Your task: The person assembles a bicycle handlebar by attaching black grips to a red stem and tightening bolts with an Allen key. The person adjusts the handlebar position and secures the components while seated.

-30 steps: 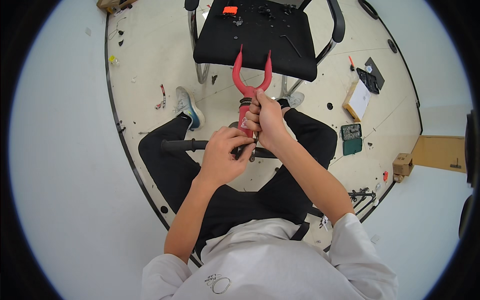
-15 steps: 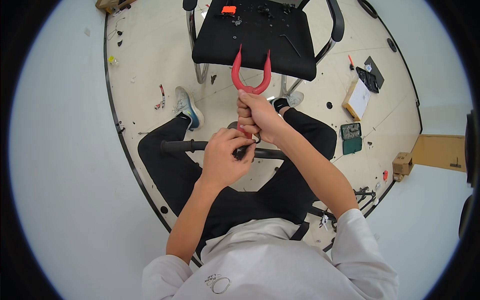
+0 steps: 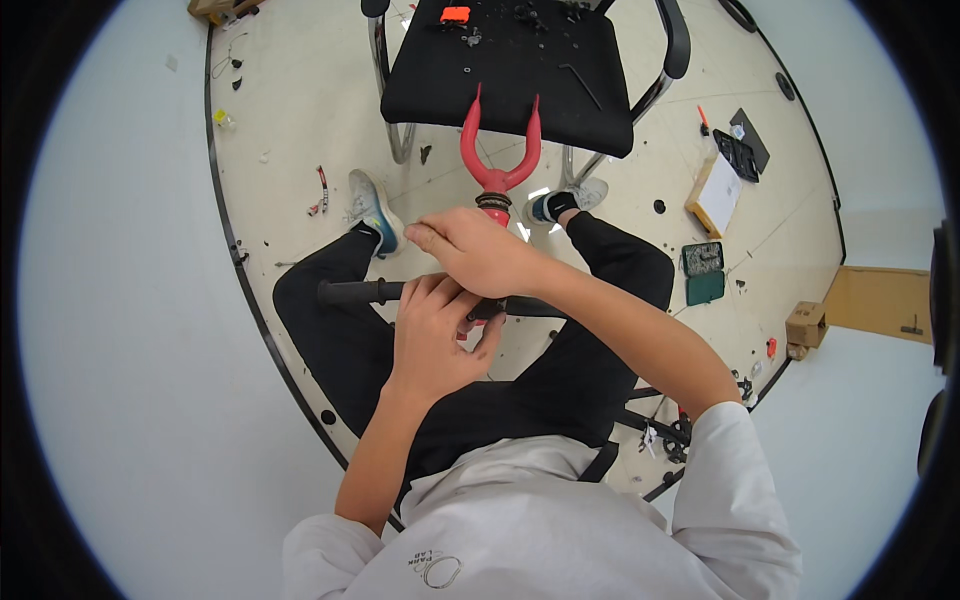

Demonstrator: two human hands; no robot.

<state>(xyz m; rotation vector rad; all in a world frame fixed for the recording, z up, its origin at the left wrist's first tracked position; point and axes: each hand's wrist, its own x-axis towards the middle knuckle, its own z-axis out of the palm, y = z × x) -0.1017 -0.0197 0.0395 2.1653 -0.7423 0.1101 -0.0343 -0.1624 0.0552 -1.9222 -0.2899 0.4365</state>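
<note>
The left hand (image 3: pixel 435 325) is holding a dark part (image 3: pixel 487 308) at the black bar (image 3: pixel 355 292), with thumb and fingers around it. The right hand (image 3: pixel 480 250) is lying just above; I cannot tell if it is gripping something. Beyond, the red fork (image 3: pixel 497 178) is pointing toward the chair (image 3: pixel 430 95). Probably the left hand should be bracing firmly, so nothing is twisting.

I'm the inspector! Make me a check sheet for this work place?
Surface: black chair seat; orange piece, hex key and small parts on it.
Job's things: red fork, prongs toward the seat; dark bar crosswise.
Clutter: open green case, loose bits on the floor.
Hands: left hand at the dark bar's middle, right hand over the fork's tube; grips unclear.
Cables: thin cord-like line, floor left.
Surroundings: pale walls; cardboard box at right.
</note>
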